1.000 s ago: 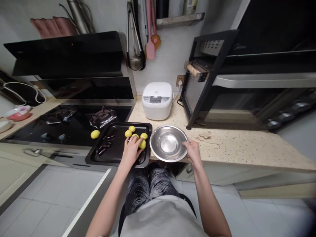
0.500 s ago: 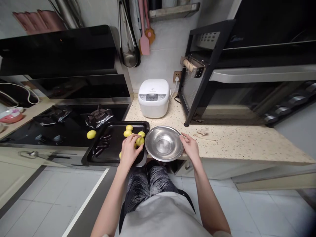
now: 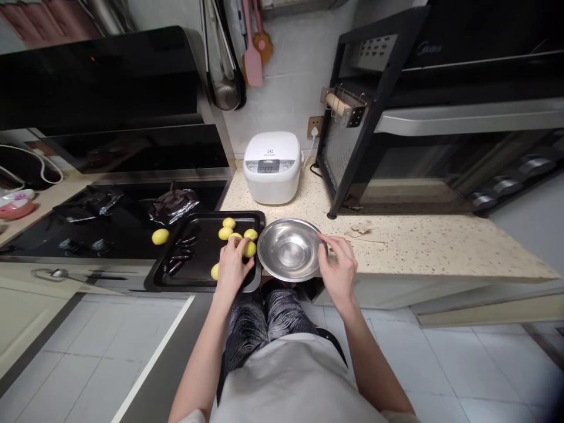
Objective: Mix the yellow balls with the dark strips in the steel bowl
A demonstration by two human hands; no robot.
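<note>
1. Judge the grip first: your left hand (image 3: pixel 231 264) is curled over the group, thumb and fingers bent around a smooth, oval, yellow-green lemon (image 3: pixel 249 249). You have contact, it seems, but I cannot tell whether the fingers have closed firmly.
2. Set thumb and fingertips on opposite sides of that lemon, around its middle. Its rounded skin may well roll out of a pinch taken near the tip.
3. Mind the crowding. That lemon lies toward the right end of the black, rectangular metal baking tray (image 3: pixel 205 249), and a round yellow lemon (image 3: pixel 251 234) is just behind it. Keep your knuckles high so they do not nudge the neighbours.
4. Leave the separate yellow lemon near the tray's front (image 3: pixel 214 271) alone; your wrist is close to it.
5. Keep your right hand (image 3: pixel 339 267) at the right rim of the shiny, round, stainless-steel basin (image 3: pixel 289 251). Its thumb and forefinger stand a little apart there; I cannot tell whether they pinch the metal.
6. Steady that rim lightly, without pressing down: the basin sits right at the counter's front edge, just beside the tray, and could tip.
</note>
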